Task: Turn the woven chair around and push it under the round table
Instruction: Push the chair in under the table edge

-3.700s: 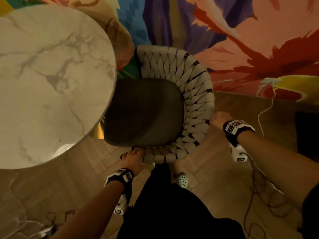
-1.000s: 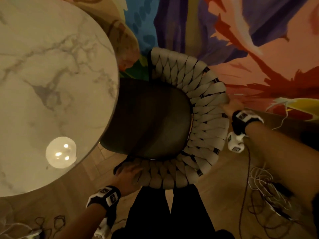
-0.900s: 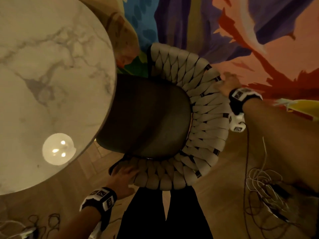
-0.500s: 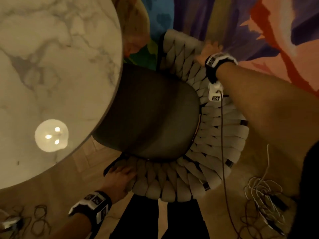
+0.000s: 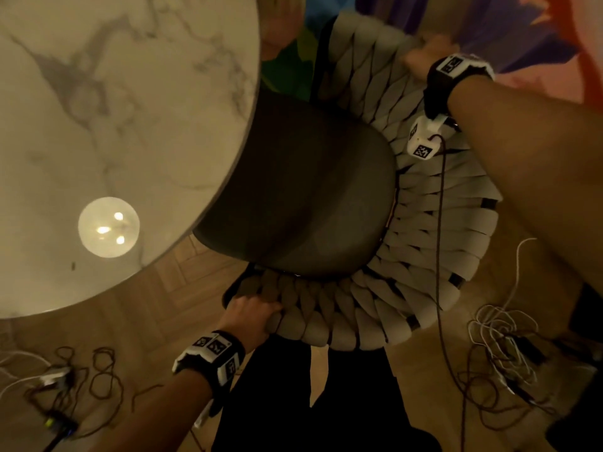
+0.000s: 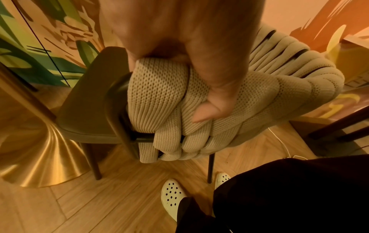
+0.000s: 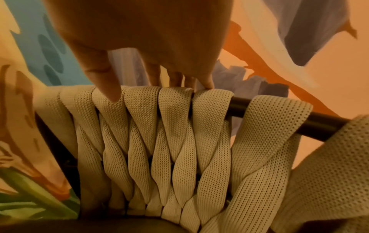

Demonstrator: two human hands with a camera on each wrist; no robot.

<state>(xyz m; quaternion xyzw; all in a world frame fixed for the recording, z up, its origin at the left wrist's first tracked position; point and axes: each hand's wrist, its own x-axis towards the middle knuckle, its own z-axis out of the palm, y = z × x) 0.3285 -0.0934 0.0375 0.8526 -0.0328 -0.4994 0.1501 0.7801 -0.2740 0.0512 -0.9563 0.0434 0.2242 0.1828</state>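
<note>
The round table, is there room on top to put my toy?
Yes. The round table shows bare marble all across; the bright circle is only a lamp's reflection. Its right edge overhangs the woven chair seat, so stay inward there. The floor is crowded: cables coil at right and more cables at lower left.

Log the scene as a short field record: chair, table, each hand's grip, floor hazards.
chair: woven chair, front edge of the seat tucked under the table rim
table: round marble table, gold flared base
left hand: grip closed round the near end of the woven back
right hand: fingers over the far top rail, thumb on the straps
floor hazards: loose cables on the wood floor to the right of the chair
</note>
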